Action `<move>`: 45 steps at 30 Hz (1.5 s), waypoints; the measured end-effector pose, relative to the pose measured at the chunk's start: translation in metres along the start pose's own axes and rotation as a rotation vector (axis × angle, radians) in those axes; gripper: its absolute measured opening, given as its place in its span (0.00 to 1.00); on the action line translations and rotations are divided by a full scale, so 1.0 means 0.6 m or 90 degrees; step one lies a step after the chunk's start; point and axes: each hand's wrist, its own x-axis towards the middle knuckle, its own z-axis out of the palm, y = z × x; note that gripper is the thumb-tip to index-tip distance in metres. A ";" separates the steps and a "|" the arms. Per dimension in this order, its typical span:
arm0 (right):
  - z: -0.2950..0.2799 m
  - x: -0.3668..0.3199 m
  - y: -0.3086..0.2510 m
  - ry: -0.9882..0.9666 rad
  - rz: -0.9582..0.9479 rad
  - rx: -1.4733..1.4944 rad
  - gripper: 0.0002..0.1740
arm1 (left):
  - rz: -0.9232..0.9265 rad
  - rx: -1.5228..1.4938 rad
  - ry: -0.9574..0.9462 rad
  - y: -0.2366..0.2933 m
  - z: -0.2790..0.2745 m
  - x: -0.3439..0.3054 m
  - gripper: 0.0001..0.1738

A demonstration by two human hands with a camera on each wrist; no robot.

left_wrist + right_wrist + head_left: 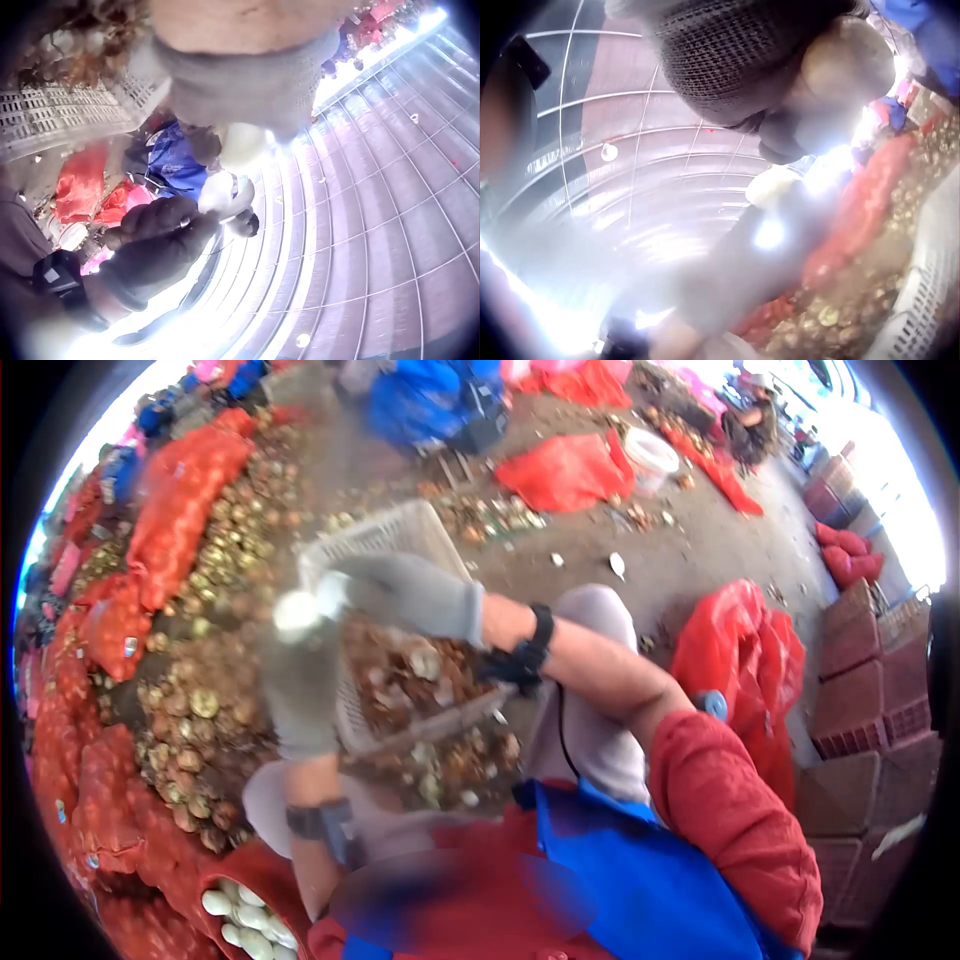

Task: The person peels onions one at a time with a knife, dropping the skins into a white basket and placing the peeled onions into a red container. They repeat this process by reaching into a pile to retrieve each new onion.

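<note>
In the head view my gloved left hand (300,675) is blurred and reaches up beside the crate, holding a white peeled onion (297,612) at its fingers. My gloved right hand (405,592) comes in from the right, over the crate, and meets it there. Between the right hand's fingers and thumb sits another pale onion (849,64), seen large in the right wrist view. The left wrist view shows the two pale rounds close together, the left hand's onion (244,146) just above the right hand's. Glare hides part of the left fingers.
A white plastic crate (365,735) with brown onion skins stands between the knees. Loose onions (190,730) are heaped at left, beside filled red mesh sacks (185,490). Peeled onions (250,920) fill a red container at lower left. A red bag (735,650) lies at right near stacked bricks (850,700).
</note>
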 end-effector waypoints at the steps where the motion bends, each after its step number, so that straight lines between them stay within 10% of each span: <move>1: 0.001 -0.005 -0.001 0.007 -0.010 -0.009 0.22 | -0.088 -0.192 -0.058 0.003 -0.004 0.003 0.25; 4: -0.004 -0.007 0.003 -0.005 -0.057 -0.019 0.24 | -0.061 -0.117 -0.123 -0.037 0.027 0.003 0.27; 6: -0.007 0.007 0.009 0.029 -0.099 0.025 0.21 | -0.354 -1.108 -0.005 -0.035 0.032 0.003 0.26; 7: -0.015 0.015 0.001 -0.006 -0.031 0.012 0.23 | -0.314 -1.202 -0.041 -0.030 0.024 -0.002 0.26; 10: -0.012 0.008 -0.010 -0.040 0.034 0.292 0.26 | -0.297 -1.149 -0.034 -0.023 0.015 0.000 0.25; 16: -0.027 -0.001 0.015 0.179 -0.081 -0.181 0.38 | -0.295 -0.862 -0.030 0.034 -0.027 0.015 0.32; 21: 0.018 -0.004 -0.004 0.001 -0.014 0.175 0.31 | -0.192 -0.707 0.003 0.036 -0.023 0.020 0.37; 29: 0.029 -0.010 -0.030 0.018 0.190 0.155 0.34 | -0.215 -0.754 -0.060 0.026 -0.012 0.008 0.37; 39: 0.008 -0.025 -0.028 0.009 -0.154 -0.216 0.28 | -0.027 -0.251 -0.134 0.039 -0.029 0.003 0.36; 45: -0.011 -0.011 -0.009 0.056 -0.155 -0.194 0.19 | -0.193 -0.637 -0.172 0.023 -0.011 -0.014 0.37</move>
